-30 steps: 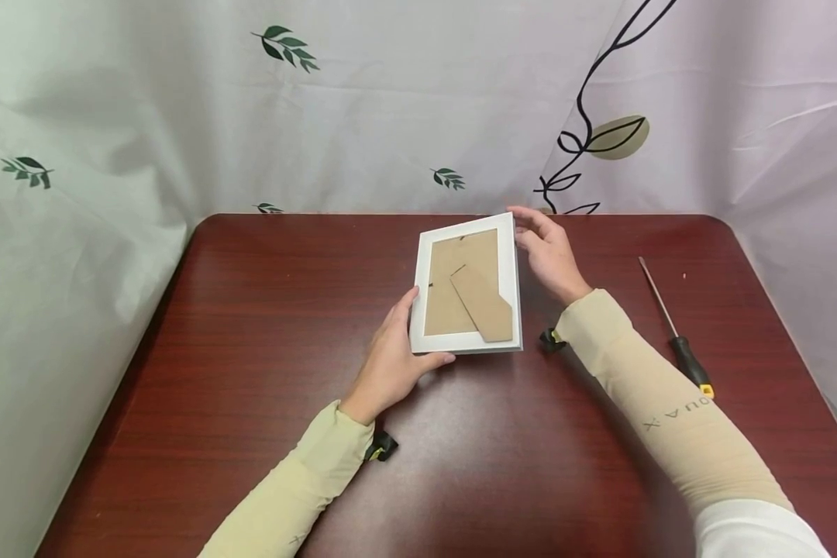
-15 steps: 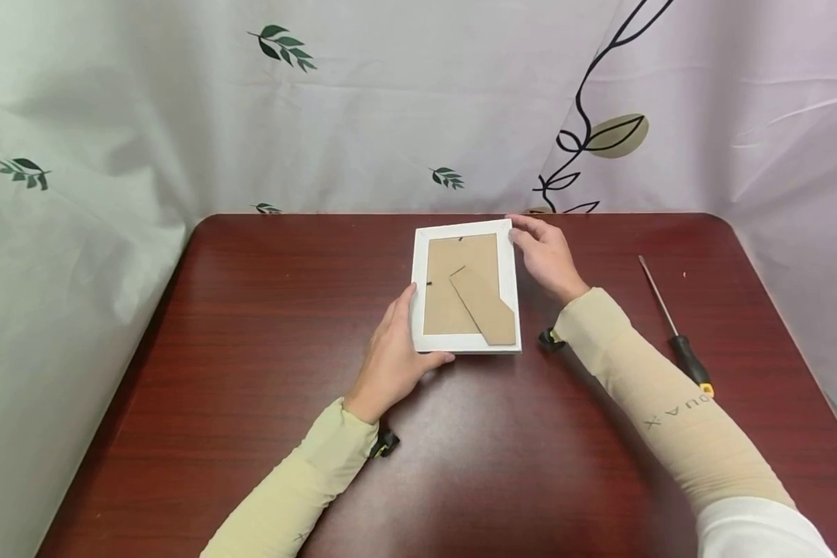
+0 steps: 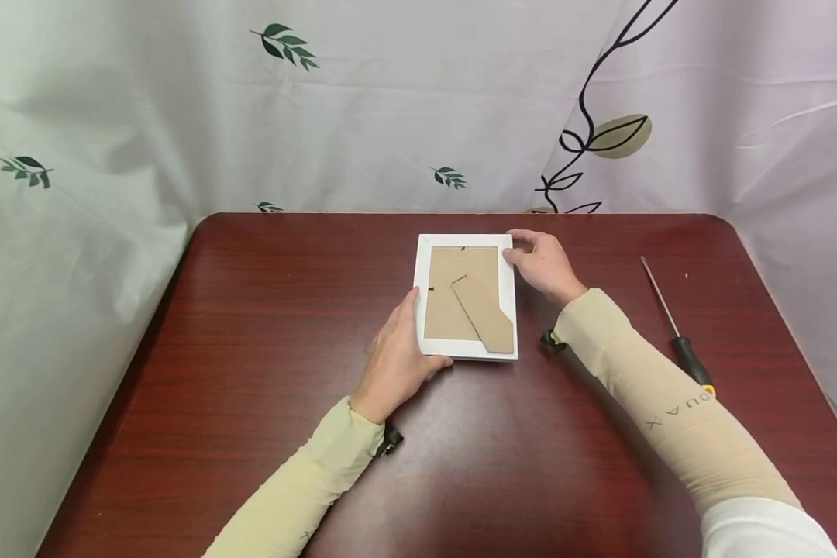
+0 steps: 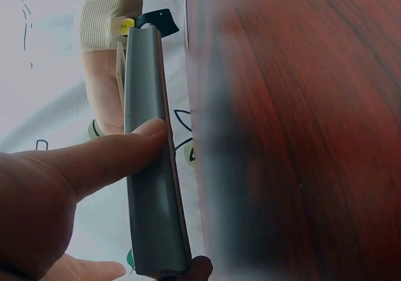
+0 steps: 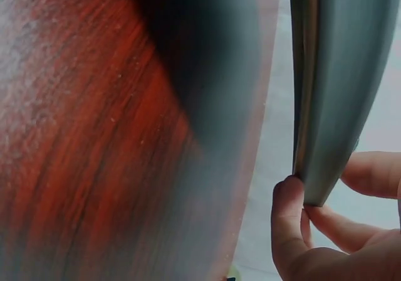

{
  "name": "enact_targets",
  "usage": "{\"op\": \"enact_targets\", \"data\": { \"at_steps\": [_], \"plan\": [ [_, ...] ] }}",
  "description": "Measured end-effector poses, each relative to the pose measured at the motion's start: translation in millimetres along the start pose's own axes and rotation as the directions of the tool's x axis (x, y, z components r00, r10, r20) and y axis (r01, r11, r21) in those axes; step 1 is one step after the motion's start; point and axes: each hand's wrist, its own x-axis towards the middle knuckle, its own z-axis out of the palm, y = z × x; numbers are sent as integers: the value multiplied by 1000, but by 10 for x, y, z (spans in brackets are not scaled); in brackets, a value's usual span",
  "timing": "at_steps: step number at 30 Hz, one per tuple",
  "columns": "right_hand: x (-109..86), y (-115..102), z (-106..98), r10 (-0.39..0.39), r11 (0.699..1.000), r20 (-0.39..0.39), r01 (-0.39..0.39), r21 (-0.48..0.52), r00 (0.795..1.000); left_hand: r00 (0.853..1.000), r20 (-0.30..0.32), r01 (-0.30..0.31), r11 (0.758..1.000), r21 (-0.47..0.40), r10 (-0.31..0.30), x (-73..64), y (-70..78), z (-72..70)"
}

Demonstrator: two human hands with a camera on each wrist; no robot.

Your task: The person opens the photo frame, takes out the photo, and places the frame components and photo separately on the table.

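A white picture frame (image 3: 453,348) hangs face down over the table in the head view, its tan backing board (image 3: 449,262) upward and the cardboard stand (image 3: 487,318) folded flat on it. My left hand (image 3: 395,353) grips the near left corner, fingers along the left side and thumb on the near edge. At the far right corner, my right hand (image 3: 547,267) pinches the frame, thumb on the back. Seen edge-on, the frame's side (image 4: 150,199) shows grey under the left thumb in the left wrist view. Right fingertips (image 5: 289,196) hold its corner in the right wrist view.
A screwdriver (image 3: 685,360) with a black and yellow handle lies right of my right forearm. A tiny pale bit (image 3: 686,275) lies near its tip. Behind the dark red table (image 3: 251,349) hangs a leaf-printed white curtain (image 3: 363,116).
The frame's far edge has come down, so the frame lies flatter, and it sits slightly nearer to me. My right thumb has moved onto its back. Both hands keep their corners.
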Motion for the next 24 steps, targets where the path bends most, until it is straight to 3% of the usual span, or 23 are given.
{"op": "enact_targets", "data": {
  "at_steps": [7, 24],
  "plan": [
    [17, 5, 16, 29, 998, 11, -28, -51, 1000, 1000, -19, -18, 999, 42, 19, -3, 16, 68],
    [93, 110, 83, 66, 993, 52, -61, -106, 996, 1000, -3, 22, 996, 83, -22, 5, 41, 139]
  ]
}}
